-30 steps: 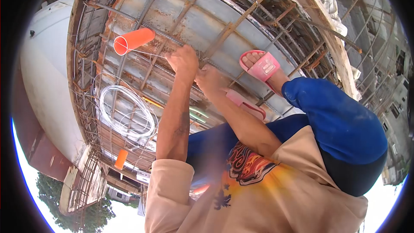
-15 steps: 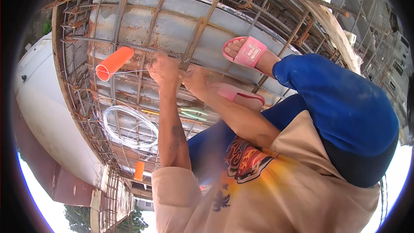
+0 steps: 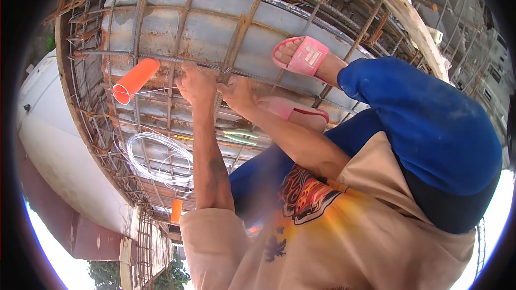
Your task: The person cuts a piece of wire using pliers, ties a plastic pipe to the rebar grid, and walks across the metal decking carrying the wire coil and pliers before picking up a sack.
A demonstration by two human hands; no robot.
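My left hand (image 3: 196, 83) is closed over the rebar mat, gripping a thin white wire (image 3: 157, 91). That wire runs left to the mouth of a short orange pipe (image 3: 137, 79) lying on the bars. Close beside it, my right hand (image 3: 237, 94) has its fingers bent together at a crossing of ribbed rebar (image 3: 228, 67); what they pinch, if anything, is too small to make out. A loose coil of white wire (image 3: 142, 158) rests on the bars below the pipe.
Grey metal sheeting (image 3: 215, 35) lies beneath the rebar grid. My feet in pink slides (image 3: 306, 56) stand on it at right. Green strips (image 3: 240, 137) and another orange piece (image 3: 176, 211) lie lower down. A wooden beam (image 3: 411, 13) edges the upper right.
The view has shifted slightly. My right hand has drawn a little back from the left, and the fingers of both hands show more sharply. The wire still runs to the pipe.
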